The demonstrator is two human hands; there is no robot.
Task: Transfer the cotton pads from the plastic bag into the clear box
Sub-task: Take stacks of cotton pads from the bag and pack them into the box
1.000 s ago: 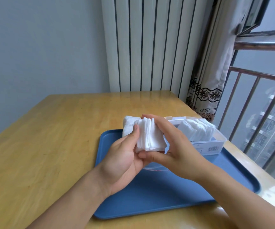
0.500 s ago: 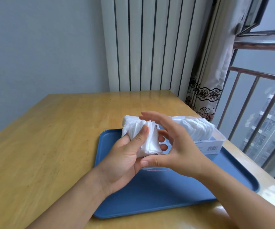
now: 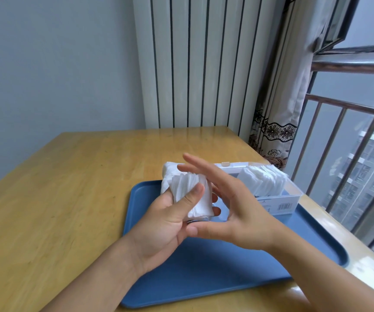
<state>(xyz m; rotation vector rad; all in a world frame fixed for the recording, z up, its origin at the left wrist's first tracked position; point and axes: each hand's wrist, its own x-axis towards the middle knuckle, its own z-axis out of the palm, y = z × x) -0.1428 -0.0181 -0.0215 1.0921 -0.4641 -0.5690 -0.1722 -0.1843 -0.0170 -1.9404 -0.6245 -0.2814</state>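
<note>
The wooden table point(image 3: 69, 199) stretches away on my left, and on it lies the blue tray point(image 3: 204, 278) over which I work. My left hand point(image 3: 165, 224) is raised above the tray, palm turned toward me, and grasps a stack of cotton pads point(image 3: 192, 194): my thumb point(image 3: 190, 199) presses across the near face of the stack while my fingertips point(image 3: 216, 210) peek out from behind its right edge. Behind the stack, up against it, is a white bundle point(image 3: 168, 174) of more pads; I cannot tell from here whether the plastic bag wraps it. Just beside the stack is my right hand point(image 3: 237, 212), fingers spread and loose, gripping nothing; its thumb reaches leftward below the pads toward my left palm, and its fingers stretch up behind the stack's top. Farther right, at the far corner of the tray, stands the clear box point(image 3: 291, 197), lid open, with a row of cotton pads on edge point(image 3: 262, 181) already inside. Beyond it a patterned curtain point(image 3: 273, 136) hangs by the window railing point(image 3: 350, 143).
</note>
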